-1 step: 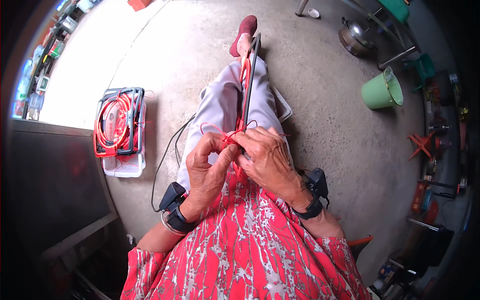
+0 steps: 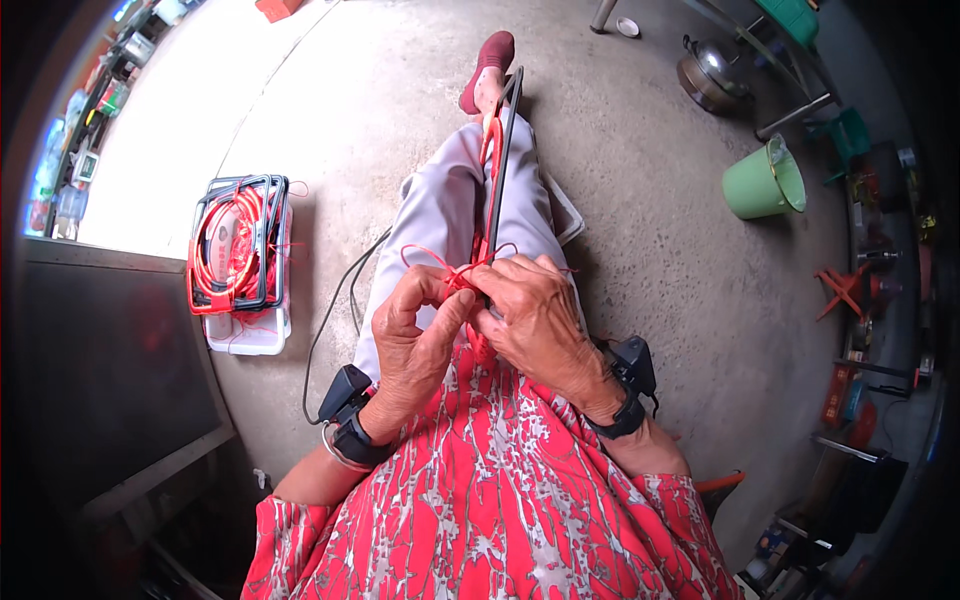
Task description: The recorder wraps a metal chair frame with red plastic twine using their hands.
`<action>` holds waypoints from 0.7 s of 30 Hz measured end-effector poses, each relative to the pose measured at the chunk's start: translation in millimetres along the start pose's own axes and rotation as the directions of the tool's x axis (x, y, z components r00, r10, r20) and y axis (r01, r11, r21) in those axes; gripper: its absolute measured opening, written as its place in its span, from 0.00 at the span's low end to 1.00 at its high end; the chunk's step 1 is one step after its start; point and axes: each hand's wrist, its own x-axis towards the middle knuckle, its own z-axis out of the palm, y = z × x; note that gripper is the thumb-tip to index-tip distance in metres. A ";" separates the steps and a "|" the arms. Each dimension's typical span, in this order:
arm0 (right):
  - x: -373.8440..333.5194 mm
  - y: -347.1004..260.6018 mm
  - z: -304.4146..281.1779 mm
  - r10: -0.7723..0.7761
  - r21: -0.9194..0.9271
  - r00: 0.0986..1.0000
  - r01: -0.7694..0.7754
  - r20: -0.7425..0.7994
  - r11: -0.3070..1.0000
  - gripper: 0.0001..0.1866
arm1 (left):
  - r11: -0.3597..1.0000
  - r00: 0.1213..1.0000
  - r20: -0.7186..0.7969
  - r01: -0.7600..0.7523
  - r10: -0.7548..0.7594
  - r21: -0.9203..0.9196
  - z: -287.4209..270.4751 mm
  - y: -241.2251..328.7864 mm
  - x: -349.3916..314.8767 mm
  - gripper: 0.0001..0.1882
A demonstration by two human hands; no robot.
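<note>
Red cord loops up between my two hands above my lap, its loose ends sticking out to both sides. My left hand pinches the cord between thumb and forefinger. Closed on the same red cord, my right hand meets it fingertip to fingertip, and its fingers hide part of the cord. A black frame bar runs from under my hands along my legs towards my foot. Beside the bar lies a red ring-like piece, partly covered by my hands. Exactly how the cord is knotted is hidden.
On the floor at left, a white bin carries black frames and red rings. A dark cable curves beside my left leg. To the right stand a green bucket, a metal pot and cluttered shelving.
</note>
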 end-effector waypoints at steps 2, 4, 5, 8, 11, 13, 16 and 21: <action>-1.6 4.2 3.0 -0.009 0.091 0.999 0.013 -0.042 0.996 0.14 | 0.971 0.994 -0.007 0.106 -0.111 -0.214 0.8 -0.5 -1.1 0.05; -3.9 3.9 0.2 0.013 0.107 0.999 -0.009 -0.039 0.994 0.13 | 0.923 0.982 -0.022 0.169 -0.188 -0.344 -0.5 4.8 1.9 0.05; -5.7 3.4 -1.2 0.040 0.122 0.998 -0.036 -0.037 0.992 0.12 | 0.854 0.964 -0.021 0.225 -0.265 -0.469 -0.9 6.4 3.8 0.05; -8.1 2.2 -4.2 0.080 0.375 0.990 -0.032 -0.115 0.927 0.12 | 0.826 0.961 0.003 0.238 -0.276 -0.511 -8.2 -2.3 8.9 0.04; -4.5 -3.8 -28.5 0.152 0.475 0.982 -0.083 -0.109 0.876 0.12 | 0.830 0.961 0.015 0.245 -0.275 -0.501 -8.0 -5.8 6.7 0.03; -1.9 1.8 -33.3 0.120 0.540 0.977 -0.007 -0.175 0.842 0.12 | 0.834 0.966 0.019 0.234 -0.259 -0.500 -4.2 -5.1 4.8 0.03; -7.7 -8.7 -39.7 0.340 0.953 0.940 -0.082 -0.022 0.291 0.13 | 0.790 0.937 0.071 0.327 -0.341 -0.519 2.7 -12.2 1.0 0.04; -39.1 6.1 -62.0 0.392 0.974 0.898 -0.224 0.200 0.016 0.20 | 0.762 0.887 0.203 0.460 -0.414 -0.455 12.2 -26.0 -7.5 0.05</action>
